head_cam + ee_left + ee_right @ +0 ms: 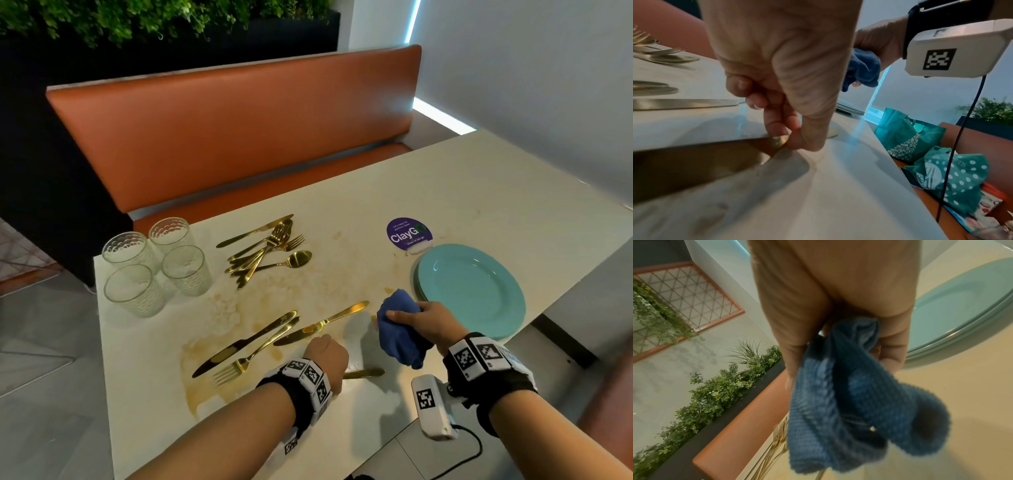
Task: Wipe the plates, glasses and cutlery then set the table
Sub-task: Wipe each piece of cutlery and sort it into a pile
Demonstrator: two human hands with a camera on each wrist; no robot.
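Note:
My left hand (325, 354) (791, 142) pinches a gold piece of cutlery (363, 373) (780, 141) lying flat on the cream table (445, 192) near its front edge; its handle sticks out to the right. Just to the right, my right hand (412, 323) (838, 344) grips a bunched blue cloth (400, 337) (859, 410) a little above the table. Two gold knives (322, 323) and a fork (255, 353) lie beyond my left hand. A cutlery pile (267, 253) and several ribbed glasses (154, 263) sit further left. Stacked teal plates (472, 291) rest right of the cloth.
Brown stains (219, 318) mark the table around the near cutlery. A purple sticker (407, 233) lies behind the plates. An orange bench (239, 120) runs along the far side. Teal bags (941, 162) sit on a seat beside the table.

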